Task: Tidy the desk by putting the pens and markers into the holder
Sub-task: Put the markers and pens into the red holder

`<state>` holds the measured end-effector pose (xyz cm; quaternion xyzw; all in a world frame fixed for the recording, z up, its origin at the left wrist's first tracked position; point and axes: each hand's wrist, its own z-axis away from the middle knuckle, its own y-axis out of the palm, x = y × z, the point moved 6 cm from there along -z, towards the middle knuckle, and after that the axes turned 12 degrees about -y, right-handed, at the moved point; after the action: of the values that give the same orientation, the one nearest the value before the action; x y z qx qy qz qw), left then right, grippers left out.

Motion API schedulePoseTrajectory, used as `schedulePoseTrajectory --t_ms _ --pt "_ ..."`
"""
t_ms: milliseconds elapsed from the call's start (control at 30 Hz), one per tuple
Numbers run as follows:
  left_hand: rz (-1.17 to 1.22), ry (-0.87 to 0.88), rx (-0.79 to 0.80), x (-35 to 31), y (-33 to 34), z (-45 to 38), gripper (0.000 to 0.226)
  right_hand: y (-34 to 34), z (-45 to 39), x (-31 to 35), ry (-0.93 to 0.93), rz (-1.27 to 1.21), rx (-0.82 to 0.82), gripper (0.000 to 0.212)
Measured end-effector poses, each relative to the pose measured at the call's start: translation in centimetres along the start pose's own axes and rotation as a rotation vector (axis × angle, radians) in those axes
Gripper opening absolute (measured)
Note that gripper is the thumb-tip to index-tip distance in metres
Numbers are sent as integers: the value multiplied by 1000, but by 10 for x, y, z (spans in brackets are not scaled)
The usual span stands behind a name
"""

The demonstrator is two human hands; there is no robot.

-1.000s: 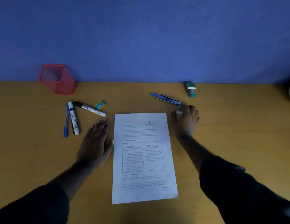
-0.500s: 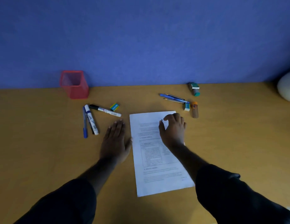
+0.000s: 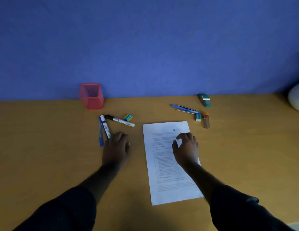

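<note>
A red mesh holder [image 3: 92, 96] stands at the back left against the blue wall. In front of it lie a blue pen [image 3: 100, 133], a white marker with a blue cap [image 3: 105, 126] and a white marker with a black cap [image 3: 119, 120]. My left hand [image 3: 116, 148] rests on the desk, fingertips next to the blue-capped marker's lower end, holding nothing. Several blue pens and pencils [image 3: 185, 108] lie at the back right. My right hand [image 3: 186, 148] hovers open over a printed sheet [image 3: 167, 164].
A small yellow-and-blue eraser [image 3: 128, 117] lies by the black-capped marker. At the right are a white-and-teal eraser [image 3: 198, 117], an orange-capped tube [image 3: 205, 120] and a teal stamp-like object [image 3: 204, 100]. A white rounded object [image 3: 297, 98] sits at the far right edge.
My right hand has drawn back from the pens at the right onto the sheet. My left hand has slid left towards the markers. The view has shifted left.
</note>
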<state>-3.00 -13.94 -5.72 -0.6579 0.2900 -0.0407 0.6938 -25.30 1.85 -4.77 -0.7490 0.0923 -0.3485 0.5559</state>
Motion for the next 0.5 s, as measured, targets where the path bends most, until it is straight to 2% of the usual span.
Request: schedulePoseTrajectory --t_ms 133,267,367,500 --pt "12 -378 -102 32 -24 -13 20 11 -13 25 -87 -58 23 17" --pt "183 -684 -21 62 -27 -27 23 20 -26 51 -157 -127 42 14" --pt "223 -720 74 74 -16 -37 24 27 -35 70 -203 -177 55 13" --pt "234 -721 101 81 -13 -47 37 36 -47 102 -277 -275 77 11"
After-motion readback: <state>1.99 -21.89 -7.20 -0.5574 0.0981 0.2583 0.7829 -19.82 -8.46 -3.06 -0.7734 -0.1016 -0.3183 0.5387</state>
